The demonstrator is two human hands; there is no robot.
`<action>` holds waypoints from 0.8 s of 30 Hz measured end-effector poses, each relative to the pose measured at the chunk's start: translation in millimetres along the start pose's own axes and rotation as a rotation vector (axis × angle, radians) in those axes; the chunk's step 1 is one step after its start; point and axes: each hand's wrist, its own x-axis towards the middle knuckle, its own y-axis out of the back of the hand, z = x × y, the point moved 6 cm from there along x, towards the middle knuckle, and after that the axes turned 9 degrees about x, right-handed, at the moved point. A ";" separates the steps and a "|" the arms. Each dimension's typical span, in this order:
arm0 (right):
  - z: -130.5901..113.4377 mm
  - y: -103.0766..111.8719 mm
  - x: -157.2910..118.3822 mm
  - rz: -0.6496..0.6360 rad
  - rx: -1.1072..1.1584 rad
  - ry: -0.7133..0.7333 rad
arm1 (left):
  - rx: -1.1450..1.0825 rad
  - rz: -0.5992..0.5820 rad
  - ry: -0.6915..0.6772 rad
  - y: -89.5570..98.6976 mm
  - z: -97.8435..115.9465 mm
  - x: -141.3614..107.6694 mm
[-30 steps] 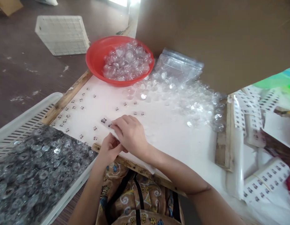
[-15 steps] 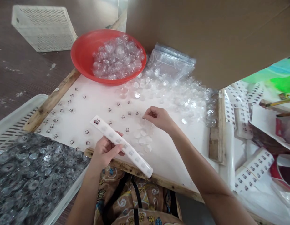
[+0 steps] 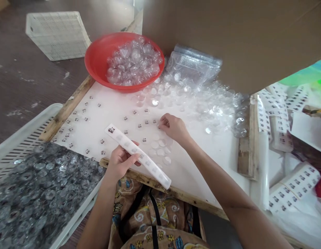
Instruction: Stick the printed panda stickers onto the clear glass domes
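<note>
My left hand [image 3: 123, 160] grips a white sticker strip [image 3: 150, 164] between thumb and fingers, tilted over the near edge of the board. One panda sticker [image 3: 111, 130] shows at the strip's far end; faint prints show through the rest. My right hand [image 3: 173, 128] is low over the white board [image 3: 196, 169], thumb and fingertips pinched together. Whatever lies under its fingertips is hidden. Just left of them sits a clear disc with a panda sticker [image 3: 154, 121], among several like it. Plain clear discs [image 3: 160, 151] lie grouped nearer me.
A red basin [image 3: 98, 65] of clear plastic pieces stands at the back, beside a clear plastic bag [image 3: 194, 65] and many loose discs [image 3: 214, 110]. A crate of finished-looking discs [image 3: 46, 186] is at left. Rolled sticker sheets [image 3: 295, 186] lie right, beyond a wooden rail [image 3: 250, 138].
The view has shifted slightly, moving everything a little to the right. My right hand stays at about the same spot on the board, its fingers bent lower; the left still holds the strip.
</note>
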 end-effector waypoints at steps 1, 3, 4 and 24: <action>0.1 1.8 0.5 0.014 0.010 -0.012 | 0.001 0.003 0.007 0.1 -0.4 -0.6; -7.5 6.4 -1.6 0.070 0.008 -0.005 | -0.002 0.010 0.022 0.4 -1.1 -2.1; -16.4 8.1 -4.4 0.105 0.013 0.019 | -0.003 0.009 0.030 0.3 -1.4 -2.8; -154.7 -55.7 -38.2 0.009 0.210 0.424 | 0.086 0.061 0.001 3.7 -1.6 6.9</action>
